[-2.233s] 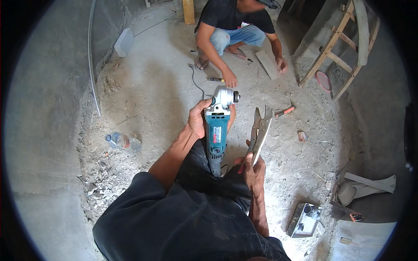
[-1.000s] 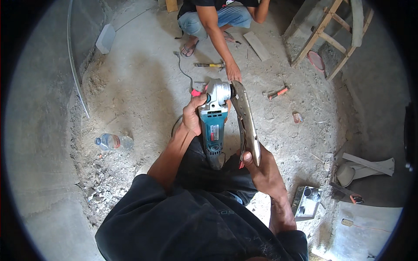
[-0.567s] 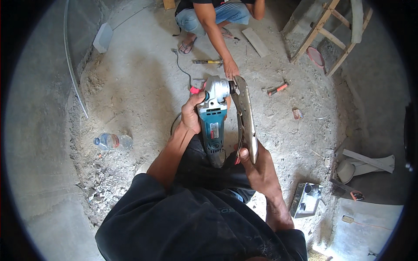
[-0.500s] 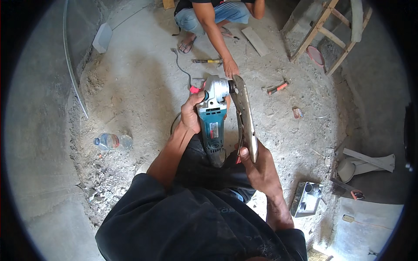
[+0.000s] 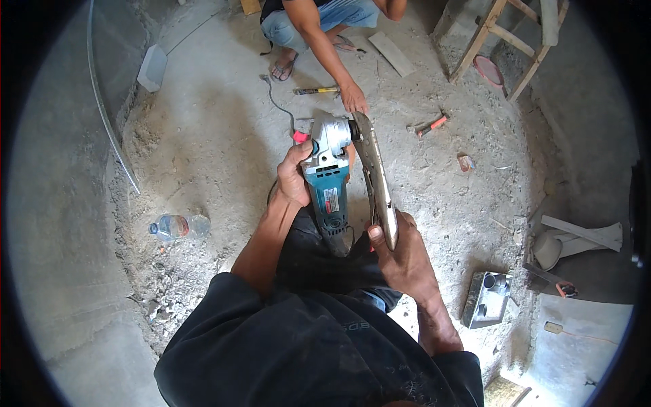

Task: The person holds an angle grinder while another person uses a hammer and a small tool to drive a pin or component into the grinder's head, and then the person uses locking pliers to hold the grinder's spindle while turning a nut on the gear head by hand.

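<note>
My left hand (image 5: pixel 293 178) is wrapped round a teal and silver angle grinder (image 5: pixel 327 192), its thumb on the side of the metal gear head. The grinder points away from me, above my lap. In my right hand (image 5: pixel 405 261) is a pair of large metal pliers (image 5: pixel 380 173), seen edge-on, my thumb on the near end of the handles. Their far end lies at the grinder's dark spindle; whether the jaws grip it I cannot tell. Another person's hand (image 5: pixel 353 98) reaches down to that far end, its fingers partly hidden behind the tools.
The other person squats ahead on the dusty concrete floor. A yellow-handled tool (image 5: pixel 317 90) and a red-handled hammer (image 5: pixel 432 125) lie nearby. At my left is a plastic bottle (image 5: pixel 180 226); at my right, a grey tray (image 5: pixel 486 300). A wooden ladder (image 5: pixel 510 39) stands far right.
The view has shifted slightly, so the room sits a little differently. Both my hands keep the same holds, and the pliers look slightly more tilted against the grinder.
</note>
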Tool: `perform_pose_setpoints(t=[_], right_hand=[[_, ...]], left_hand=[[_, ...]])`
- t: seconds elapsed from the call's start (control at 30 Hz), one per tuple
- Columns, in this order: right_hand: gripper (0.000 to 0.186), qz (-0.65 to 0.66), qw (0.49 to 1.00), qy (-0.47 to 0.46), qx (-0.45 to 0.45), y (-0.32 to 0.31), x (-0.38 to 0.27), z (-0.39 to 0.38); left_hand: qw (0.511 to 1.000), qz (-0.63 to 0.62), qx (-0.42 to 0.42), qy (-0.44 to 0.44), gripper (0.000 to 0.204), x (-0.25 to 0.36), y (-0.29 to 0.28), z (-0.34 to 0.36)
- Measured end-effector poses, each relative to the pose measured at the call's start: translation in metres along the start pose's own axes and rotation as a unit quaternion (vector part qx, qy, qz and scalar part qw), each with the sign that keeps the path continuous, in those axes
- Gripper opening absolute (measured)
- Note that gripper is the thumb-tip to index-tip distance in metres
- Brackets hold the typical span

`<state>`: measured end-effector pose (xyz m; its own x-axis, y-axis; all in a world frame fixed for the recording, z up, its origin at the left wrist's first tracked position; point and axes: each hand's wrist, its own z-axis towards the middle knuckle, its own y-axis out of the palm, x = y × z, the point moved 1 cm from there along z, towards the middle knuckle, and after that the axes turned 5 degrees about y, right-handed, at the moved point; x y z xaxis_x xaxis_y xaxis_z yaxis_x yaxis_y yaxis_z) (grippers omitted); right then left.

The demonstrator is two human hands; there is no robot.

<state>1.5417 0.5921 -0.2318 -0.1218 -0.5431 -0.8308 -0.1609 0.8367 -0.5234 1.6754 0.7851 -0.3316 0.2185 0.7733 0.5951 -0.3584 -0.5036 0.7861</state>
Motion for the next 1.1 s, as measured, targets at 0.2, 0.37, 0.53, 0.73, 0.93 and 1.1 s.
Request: perform_pose_setpoints(t=[0.2,0.37,0.53,0.73,0.93,1.1], right_hand=[[0.038,-0.015,1.0,-0.021,-0.01,0.0,0.002,0.002],[0.04,0.011,0.998,-0.059,-0.006,0.004,0.006,0.004],[0.043,0.008,0.999,-0.052,0.008,0.015,0.007,0.006],[0.043,0.053,0.999,0.002,-0.014,0.016,0.001,0.009],[0.041,0.05,0.996,0.041,-0.065,-0.006,-0.022,-0.001],[0.038,0.024,0.979,0.152,-0.136,-0.039,-0.043,-0.003]], left_hand=[[0.999,-0.029,0.016,-0.005,0.073,-0.002,-0.001,-0.001],[1.0,-0.005,0.022,0.006,0.071,-0.003,0.007,-0.001],[1.0,-0.015,0.009,0.009,0.07,-0.002,0.004,-0.001],[0.998,-0.048,0.035,-0.001,0.067,-0.003,-0.003,-0.001],[0.999,-0.047,0.02,0.004,0.07,-0.004,-0.002,0.0],[0.997,-0.07,-0.022,-0.015,0.071,-0.006,-0.006,0.003]])
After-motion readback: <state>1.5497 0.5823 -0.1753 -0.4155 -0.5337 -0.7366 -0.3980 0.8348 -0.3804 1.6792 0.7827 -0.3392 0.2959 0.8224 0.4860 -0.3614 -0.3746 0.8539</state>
